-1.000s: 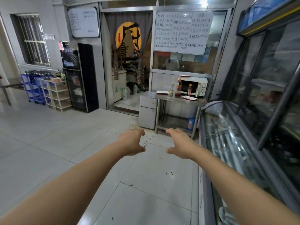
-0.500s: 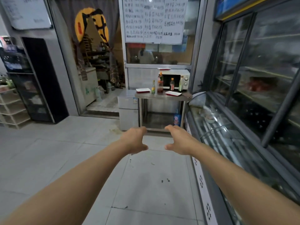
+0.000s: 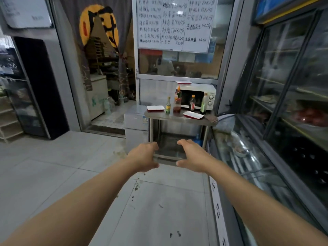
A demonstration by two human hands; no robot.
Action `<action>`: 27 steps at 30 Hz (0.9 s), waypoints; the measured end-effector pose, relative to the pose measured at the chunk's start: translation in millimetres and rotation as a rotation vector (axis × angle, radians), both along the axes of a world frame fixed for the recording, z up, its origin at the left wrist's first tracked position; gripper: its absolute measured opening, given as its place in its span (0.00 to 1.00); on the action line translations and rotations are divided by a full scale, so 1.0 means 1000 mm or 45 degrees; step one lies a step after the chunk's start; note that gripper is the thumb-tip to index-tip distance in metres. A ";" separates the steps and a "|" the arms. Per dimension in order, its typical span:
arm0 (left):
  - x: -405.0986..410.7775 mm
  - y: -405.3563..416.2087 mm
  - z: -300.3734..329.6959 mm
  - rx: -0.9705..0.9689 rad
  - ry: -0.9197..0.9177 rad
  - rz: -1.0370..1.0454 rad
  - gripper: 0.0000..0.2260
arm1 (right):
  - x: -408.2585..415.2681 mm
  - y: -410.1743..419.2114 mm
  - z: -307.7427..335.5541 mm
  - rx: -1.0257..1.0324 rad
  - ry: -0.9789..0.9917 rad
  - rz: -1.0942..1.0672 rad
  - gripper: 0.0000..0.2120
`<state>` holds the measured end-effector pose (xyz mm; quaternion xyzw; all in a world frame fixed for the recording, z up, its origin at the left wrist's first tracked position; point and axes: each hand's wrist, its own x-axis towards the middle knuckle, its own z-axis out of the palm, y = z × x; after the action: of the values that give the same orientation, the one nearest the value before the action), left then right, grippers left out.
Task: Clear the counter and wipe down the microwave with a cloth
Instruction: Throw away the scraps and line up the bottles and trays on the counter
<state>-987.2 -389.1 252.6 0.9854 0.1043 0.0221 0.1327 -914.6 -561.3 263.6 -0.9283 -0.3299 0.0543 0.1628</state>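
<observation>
A white microwave (image 3: 210, 96) stands at the back of a steel counter (image 3: 179, 116) a few steps ahead. On the counter are several sauce bottles (image 3: 177, 102), a red-rimmed white tray (image 3: 155, 108) at the left and another (image 3: 193, 115) at the front. A third tray (image 3: 183, 82) lies on top of the microwave. A brownish cloth (image 3: 211, 118) lies at the counter's right end. My left hand (image 3: 144, 157) and right hand (image 3: 192, 156) are held out in front of me, well short of the counter, fingers loosely curled, holding nothing.
A glass-topped chest freezer (image 3: 248, 162) runs along the right, with tall glass-door coolers (image 3: 291, 82) behind it. A small white fridge (image 3: 135, 125) stands left of the counter. An open doorway with a curtain (image 3: 104, 50) is at the left. A person is visible behind the window.
I have walked closer to the counter, which now looks larger and nearer. Both hands stay out in front, holding nothing.
</observation>
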 end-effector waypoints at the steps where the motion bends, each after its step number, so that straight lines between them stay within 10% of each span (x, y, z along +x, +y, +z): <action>1: 0.016 0.005 0.000 -0.004 0.006 0.003 0.26 | 0.017 0.004 0.002 0.004 0.003 0.003 0.35; 27: 0.404 0.245 0.022 -0.026 -0.035 -0.286 0.21 | 0.368 0.219 0.011 0.054 0.065 -0.299 0.34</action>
<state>-583.7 -144.6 274.5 0.9891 -0.0084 0.0195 0.1458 -546.4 -342.4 274.2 -0.9552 -0.2156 0.0514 0.1960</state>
